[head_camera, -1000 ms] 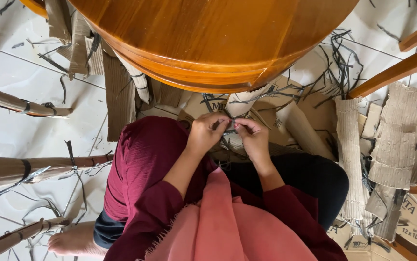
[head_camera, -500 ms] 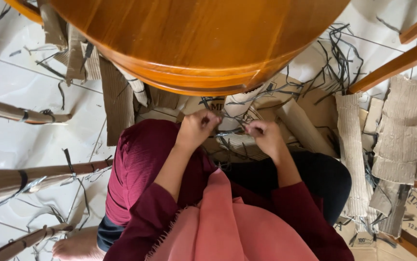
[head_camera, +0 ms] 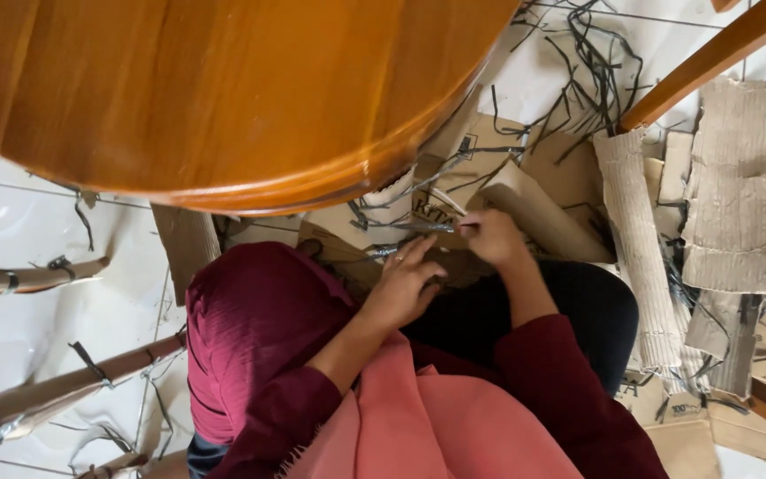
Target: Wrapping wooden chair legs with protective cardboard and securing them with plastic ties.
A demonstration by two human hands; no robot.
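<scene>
White floor [head_camera: 19, 213] lies under the round orange wooden table [head_camera: 205, 89]. Just below its edge, my right hand [head_camera: 489, 238] pinches a thin grey strip [head_camera: 418, 227]; my left hand [head_camera: 405, 288] rests open beside it. Many cardboard pieces [head_camera: 729, 213] remain loose.

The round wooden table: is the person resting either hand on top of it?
No. Both the left hand and the right hand are below the round wooden table, down among the cardboard pieces on the floor.
</scene>
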